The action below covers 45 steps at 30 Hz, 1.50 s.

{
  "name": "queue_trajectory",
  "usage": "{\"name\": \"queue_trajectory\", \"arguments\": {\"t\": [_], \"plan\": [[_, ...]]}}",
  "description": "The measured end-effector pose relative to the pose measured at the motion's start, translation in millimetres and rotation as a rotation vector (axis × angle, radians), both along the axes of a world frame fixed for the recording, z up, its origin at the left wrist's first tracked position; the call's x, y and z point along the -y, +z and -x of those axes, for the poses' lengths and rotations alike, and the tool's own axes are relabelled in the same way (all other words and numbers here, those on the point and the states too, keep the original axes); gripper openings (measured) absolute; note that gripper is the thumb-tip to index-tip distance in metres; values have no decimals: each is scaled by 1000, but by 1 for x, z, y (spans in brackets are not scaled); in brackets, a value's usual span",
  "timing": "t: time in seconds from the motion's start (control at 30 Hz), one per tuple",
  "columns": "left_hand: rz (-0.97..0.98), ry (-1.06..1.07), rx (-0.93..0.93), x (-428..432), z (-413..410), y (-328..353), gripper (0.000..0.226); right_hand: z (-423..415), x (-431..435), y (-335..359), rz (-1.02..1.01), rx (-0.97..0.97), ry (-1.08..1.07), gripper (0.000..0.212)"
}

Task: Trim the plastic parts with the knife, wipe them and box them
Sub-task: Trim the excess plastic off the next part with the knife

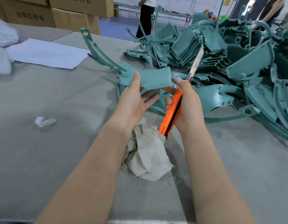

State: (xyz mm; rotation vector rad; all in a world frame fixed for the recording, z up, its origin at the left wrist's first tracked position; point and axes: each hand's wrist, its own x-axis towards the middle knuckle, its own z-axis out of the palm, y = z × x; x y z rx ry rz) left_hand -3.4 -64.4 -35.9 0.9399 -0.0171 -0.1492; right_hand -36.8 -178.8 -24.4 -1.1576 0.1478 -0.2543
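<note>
Head: left hand point(133, 101) pinches one teal plastic part point(152, 77); right hand point(187, 104) grips one orange utility knife point(171, 116), blade apparently extended; one rag point(148, 152) below wrists.

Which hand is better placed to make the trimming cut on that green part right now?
Right, probably. The right hand grips the orange knife, its blade out beside the green part, while the left hand holds that part, thumb on top.

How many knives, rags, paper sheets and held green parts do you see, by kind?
knife: 1, in the right hand
rag: 1
paper sheet: 1
green part, held by the left hand: 1
Total: 4
The pile is too tangled to count.
</note>
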Motion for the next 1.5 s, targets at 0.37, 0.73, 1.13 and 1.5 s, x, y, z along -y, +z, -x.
{"name": "queue_trajectory", "arguments": {"t": [0.37, 0.73, 1.13, 1.5], "plan": [[9, -293, 151, -34, 1, 10, 57, -5, 37, 0, -154, -81, 36, 10], [-258, 58, 247, -11, 4, 4, 87, 2, 9, 3, -345, -308, 635, 43], [-351, 317, 65, -26, -19, -12, 23, -2, 18, -3, 258, 50, -87, 34], [154, -78, -149, -8, -2, -3, 41, -5, -1, -10, 429, 116, -231, 31]]}}
